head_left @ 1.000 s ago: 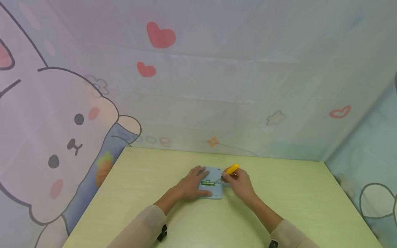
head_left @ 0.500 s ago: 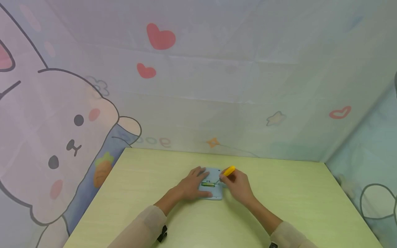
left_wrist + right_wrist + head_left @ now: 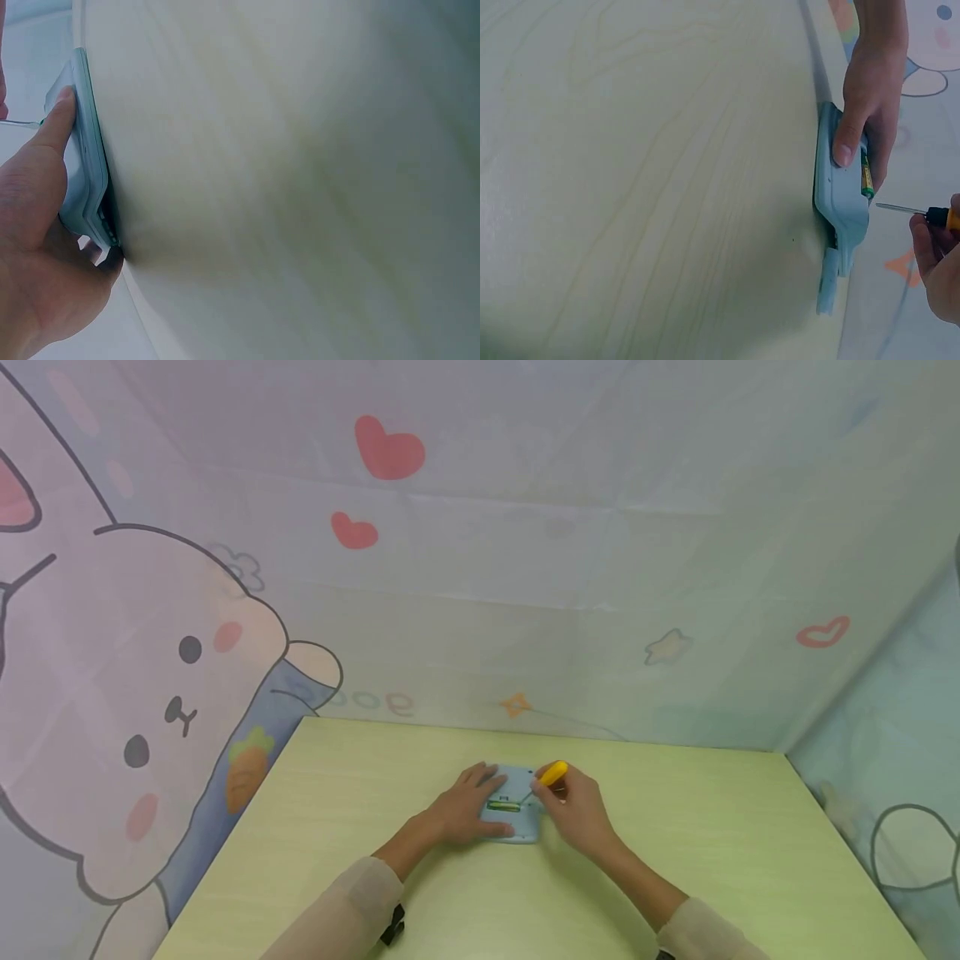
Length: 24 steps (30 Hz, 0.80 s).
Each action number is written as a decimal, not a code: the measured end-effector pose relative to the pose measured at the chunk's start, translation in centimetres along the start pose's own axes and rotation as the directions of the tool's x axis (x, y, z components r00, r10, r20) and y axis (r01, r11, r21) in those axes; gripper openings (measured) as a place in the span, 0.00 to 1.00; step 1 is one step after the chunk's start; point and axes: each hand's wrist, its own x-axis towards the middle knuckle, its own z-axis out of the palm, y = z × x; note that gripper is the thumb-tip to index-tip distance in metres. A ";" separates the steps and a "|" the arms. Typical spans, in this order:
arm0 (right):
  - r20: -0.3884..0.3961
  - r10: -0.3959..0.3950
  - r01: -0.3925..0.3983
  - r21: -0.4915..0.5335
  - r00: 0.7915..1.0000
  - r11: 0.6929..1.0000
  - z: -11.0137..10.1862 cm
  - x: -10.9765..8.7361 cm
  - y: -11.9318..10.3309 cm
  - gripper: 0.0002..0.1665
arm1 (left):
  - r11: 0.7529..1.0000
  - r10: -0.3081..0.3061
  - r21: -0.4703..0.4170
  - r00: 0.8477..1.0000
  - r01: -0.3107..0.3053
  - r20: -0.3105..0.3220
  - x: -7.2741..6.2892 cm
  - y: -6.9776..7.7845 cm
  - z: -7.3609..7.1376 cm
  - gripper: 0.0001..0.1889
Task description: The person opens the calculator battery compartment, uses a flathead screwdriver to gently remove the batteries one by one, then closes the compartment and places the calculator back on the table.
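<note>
A light-blue calculator (image 3: 523, 827) lies back up on the table, its battery slot uncovered with a green battery (image 3: 503, 807) inside. My left hand (image 3: 459, 810) holds its left side, thumb on the near part of the back and fingers across the far part. In the left wrist view, fingers also reach around its end. My right hand (image 3: 581, 810) pinches a screwdriver (image 3: 554, 773) by its yellow handle. The metal shaft slants down toward the battery's right end; the right wrist view shows the tip (image 3: 880, 205) close to the battery, though contact is unclear.
A pale blue flat piece (image 3: 827, 281) sits beside the calculator's end in the right wrist view, mostly hidden by the right hand from above. The light yellow-green table (image 3: 360, 777) ends at a printed cloth backdrop (image 3: 480, 635) behind and at both sides.
Over the past second the right hand and screwdriver have shifted slightly left, and the handle has tilted a little. The left hand and calculator stay nearly in place.
</note>
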 end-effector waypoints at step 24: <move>0.022 0.188 -0.189 0.120 0.982 0.975 -1.9 -0.3 1.6 0.10 | 1.000 0.024 -0.005 1.000 -0.024 0.001 -0.8 0.3 -0.2 0.49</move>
